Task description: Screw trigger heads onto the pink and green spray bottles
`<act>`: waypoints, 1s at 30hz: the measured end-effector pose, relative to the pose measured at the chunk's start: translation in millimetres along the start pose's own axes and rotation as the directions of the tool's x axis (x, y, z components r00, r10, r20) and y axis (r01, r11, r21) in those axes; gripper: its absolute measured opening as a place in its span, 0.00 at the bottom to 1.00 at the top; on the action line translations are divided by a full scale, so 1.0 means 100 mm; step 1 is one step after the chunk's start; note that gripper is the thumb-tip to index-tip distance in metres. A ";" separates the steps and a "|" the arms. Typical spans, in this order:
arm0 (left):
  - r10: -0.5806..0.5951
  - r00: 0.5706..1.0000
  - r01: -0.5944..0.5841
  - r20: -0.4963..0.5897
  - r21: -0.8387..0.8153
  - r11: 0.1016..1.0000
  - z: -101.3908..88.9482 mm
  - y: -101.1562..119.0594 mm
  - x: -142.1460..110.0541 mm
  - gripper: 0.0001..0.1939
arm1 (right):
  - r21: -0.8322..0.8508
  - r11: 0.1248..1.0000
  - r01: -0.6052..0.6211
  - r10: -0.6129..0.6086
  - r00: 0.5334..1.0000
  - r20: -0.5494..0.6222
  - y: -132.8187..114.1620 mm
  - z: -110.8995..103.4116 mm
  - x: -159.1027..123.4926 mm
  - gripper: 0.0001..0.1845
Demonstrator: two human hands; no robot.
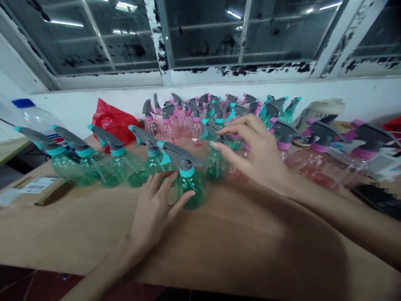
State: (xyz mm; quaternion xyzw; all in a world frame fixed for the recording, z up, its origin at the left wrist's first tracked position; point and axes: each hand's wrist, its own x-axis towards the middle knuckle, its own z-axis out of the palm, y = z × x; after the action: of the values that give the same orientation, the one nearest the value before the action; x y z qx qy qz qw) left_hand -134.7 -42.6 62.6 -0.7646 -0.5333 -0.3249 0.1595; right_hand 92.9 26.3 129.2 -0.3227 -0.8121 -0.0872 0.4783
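My left hand is curled around the lower body of a green spray bottle, thumb in front and fingers at its left side. This bottle stands upright on the table, with a grey head and turquoise collar. My right hand is raised to its right, fingers bent and thumb apart from the index finger. Its fingertips overlap the head of another green spray bottle behind; whether they touch it I cannot tell. More green spray bottles stand in a row to the left, holding some liquid.
Pink spray bottles line the right side, and a mixed cluster of pink bottles and green ones fills the back. A red plastic bag, a flat cardboard box, a large clear bottle and a dark phone-like object lie around them.
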 end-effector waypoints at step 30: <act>0.045 0.999 -0.046 0.012 0.420 0.906 0.08 -0.12 0.29 0.28 | -0.470 0.880 0.060 0.063 0.969 0.240 0.04 0.15 0.13 0.17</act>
State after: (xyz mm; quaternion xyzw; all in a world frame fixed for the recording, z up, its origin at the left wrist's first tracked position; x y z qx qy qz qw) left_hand -136.9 -12.9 74.9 -0.7248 -0.5730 -0.1980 0.3273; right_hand 80.0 41.4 131.5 -0.4387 -0.8192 -0.2416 0.2794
